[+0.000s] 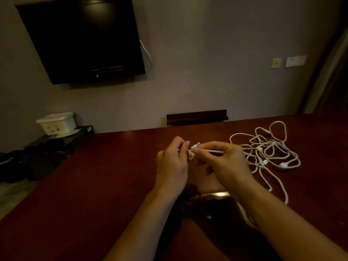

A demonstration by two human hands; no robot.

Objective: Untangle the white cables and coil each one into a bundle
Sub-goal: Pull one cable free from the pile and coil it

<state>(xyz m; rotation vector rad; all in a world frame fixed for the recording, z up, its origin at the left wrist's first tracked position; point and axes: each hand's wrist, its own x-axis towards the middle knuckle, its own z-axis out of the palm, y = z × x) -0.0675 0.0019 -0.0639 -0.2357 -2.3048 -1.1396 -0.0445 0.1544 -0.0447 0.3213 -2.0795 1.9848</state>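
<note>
We see both hands raised over the middle of the reddish-brown wooden table [94, 185], meeting just right of the frame's centre. The left hand [172, 165] has its fingers curled, with thumb and forefinger pinching a small coiled bit of white cable [191, 155] between the two hands. The right hand [224, 162] also has curled fingers and pinches the same cable near a white connector [195, 145] that pokes up between the fingertips. A straight stretch of that cable runs from the right hand's fingers toward the right of the frame.

At the right of the frame, on the table top, lies the tangled heap of white cables [269, 147], its loops crossing one another, with several connectors among them. One strand trails from the heap toward the lower right, passing behind the right forearm.

In the upper left of the frame a dark flat television [81, 40] hangs on the wall, a thin white wire [146, 53] drooping at its right edge. At the left of the frame, beyond the table, a white lidded plastic box [57, 122] sits on a dark low stand. A small dark wooden shelf [196, 116] shows at the table's far edge near the centre. Two wall plates [288, 62] sit in the upper right.
</note>
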